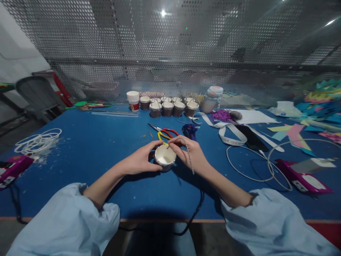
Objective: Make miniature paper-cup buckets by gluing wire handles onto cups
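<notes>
A small white paper cup (165,156) stands on the blue table (93,149) in front of me. My left hand (141,160) is wrapped round its left side, thumb on the rim. My right hand (190,153) pinches a thin grey cord (188,153) at the cup's far rim; the cord runs over the back of that hand and down toward me. Just behind the cup lie scissors (165,133) with red and yellow handles.
Several cord-wrapped cups (170,106) and a stack of plain cups (133,99) stand at the back. Glue guns lie at far left (12,170) and right (301,174). Wire hoops (253,167), a ribbon (226,129), coloured paper (295,135) fill the right; white rings (37,138) lie left.
</notes>
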Demonstrator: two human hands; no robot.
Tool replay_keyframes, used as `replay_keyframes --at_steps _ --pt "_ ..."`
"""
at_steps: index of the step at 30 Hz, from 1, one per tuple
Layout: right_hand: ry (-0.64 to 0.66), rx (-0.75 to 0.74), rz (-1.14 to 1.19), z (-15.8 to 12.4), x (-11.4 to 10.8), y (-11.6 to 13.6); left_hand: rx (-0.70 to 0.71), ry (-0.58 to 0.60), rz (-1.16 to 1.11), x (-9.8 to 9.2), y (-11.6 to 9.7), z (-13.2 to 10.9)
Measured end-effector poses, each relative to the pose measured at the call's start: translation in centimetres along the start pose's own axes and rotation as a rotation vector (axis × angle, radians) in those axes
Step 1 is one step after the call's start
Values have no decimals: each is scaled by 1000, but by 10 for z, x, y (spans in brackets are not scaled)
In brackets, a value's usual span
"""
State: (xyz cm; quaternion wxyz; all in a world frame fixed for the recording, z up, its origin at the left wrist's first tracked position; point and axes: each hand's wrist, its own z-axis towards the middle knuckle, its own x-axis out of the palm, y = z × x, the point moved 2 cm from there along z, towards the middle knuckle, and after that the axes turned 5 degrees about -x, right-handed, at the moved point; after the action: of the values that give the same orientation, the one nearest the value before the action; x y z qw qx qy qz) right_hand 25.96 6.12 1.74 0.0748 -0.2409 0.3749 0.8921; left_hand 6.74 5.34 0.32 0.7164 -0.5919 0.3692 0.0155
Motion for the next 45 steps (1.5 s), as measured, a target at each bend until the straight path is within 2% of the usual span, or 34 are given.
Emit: replay_keyframes --at_steps 7,22,27,33,45 --pt "-1 -63 -29 -1 1 1 -6 69 -76 0 1 0" --pt "-9 -65 -25 0 -1 -2 14 64 -98 1 0 -1" --pt "-32 -78 -27 0 -2 0 30 34 -86 1 2 -2" --pt "-40 -81 -45 1 -2 0 33 -59 31 1 6 -1" --pt "-21 -165 -105 -4 3 -3 40 -42 10 2 3 0"
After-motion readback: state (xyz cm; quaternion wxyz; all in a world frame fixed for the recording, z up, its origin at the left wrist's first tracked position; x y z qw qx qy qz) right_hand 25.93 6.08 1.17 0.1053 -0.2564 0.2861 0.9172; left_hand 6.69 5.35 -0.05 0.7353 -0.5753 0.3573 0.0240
